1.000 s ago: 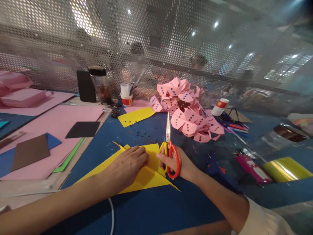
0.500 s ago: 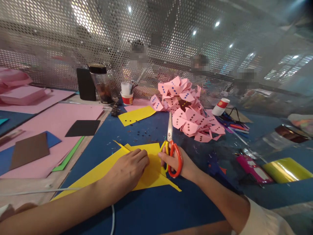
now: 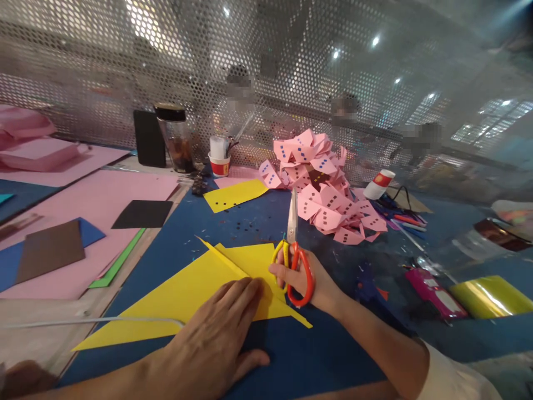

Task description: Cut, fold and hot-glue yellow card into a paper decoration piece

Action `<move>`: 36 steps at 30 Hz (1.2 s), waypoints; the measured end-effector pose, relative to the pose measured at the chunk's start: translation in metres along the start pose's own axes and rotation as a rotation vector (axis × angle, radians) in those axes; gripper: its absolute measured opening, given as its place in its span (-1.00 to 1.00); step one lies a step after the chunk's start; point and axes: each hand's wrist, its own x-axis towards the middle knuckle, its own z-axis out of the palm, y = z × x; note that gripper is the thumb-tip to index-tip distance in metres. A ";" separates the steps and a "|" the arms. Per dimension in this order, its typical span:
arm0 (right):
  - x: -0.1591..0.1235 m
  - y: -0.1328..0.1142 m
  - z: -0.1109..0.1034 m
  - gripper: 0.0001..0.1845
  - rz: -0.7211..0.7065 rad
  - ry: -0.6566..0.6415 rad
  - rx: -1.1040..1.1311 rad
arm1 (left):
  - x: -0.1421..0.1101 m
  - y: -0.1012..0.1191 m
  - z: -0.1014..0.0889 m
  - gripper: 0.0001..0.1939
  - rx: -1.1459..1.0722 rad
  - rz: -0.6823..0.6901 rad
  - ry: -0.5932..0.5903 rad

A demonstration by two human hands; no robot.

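**Left Hand Flat on the Yellow Sheet, Scissors Kept in the Right**

On my feed the large yellow sheet (image 3: 183, 294) lies on the blue desk (image 3: 341, 350), right in front of the wearer, so I take every place from it. The left hand (image 3: 222, 328) rests palm down over its near side, fingers straight and thumb spread, gripping nothing; I'd judge it is there to steady the paper. Its fingertips lie on a narrow yellow strip (image 3: 227, 261) running aslant across the sheet. I can't tell whether that is a folded edge or a loose piece.

At the sheet's right edge, the right hand (image 3: 320, 278) is closed around the handles of the scissors (image 3: 291, 232). The blades look together and point away past the sheet's far edge, probably so the tool is ready without its points facing the other hand. The two hands are apart, though near.

A pale cable (image 3: 137, 318) crosses the sheet's left corner. Beyond the far edge lies a smaller yellow piece (image 3: 235, 194); beyond and to the right, the pink paper pieces (image 3: 328, 189) sit heaped, seemingly to leave working room around the sheet.
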 end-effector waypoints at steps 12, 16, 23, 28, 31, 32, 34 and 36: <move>0.002 -0.037 0.011 -0.48 0.017 0.015 0.023 | -0.006 0.000 -0.004 0.02 -0.179 0.040 -0.223; 0.015 -0.043 0.026 -0.64 -0.021 -0.094 0.051 | -0.002 0.000 -0.004 0.00 -0.252 0.017 -0.309; 0.035 -0.026 0.049 -0.57 -0.003 -0.072 -0.027 | 0.009 0.000 -0.020 0.04 -0.364 -0.010 -0.524; 0.031 -0.019 0.051 -0.53 0.021 -0.019 -0.023 | 0.015 0.000 -0.024 0.04 -0.404 -0.029 -0.572; 0.029 -0.016 0.052 -0.54 0.046 0.017 0.045 | 0.013 0.001 -0.020 0.03 -0.428 -0.040 -0.525; 0.029 -0.014 0.054 -0.54 0.046 0.021 0.051 | 0.012 0.001 -0.018 0.03 -0.431 -0.042 -0.512; 0.033 -0.011 0.058 -0.50 0.027 0.012 0.039 | 0.010 0.002 -0.016 0.03 -0.429 -0.045 -0.496; 0.039 -0.009 0.062 -0.43 -0.019 0.002 0.025 | 0.008 0.002 -0.014 0.04 -0.421 -0.040 -0.486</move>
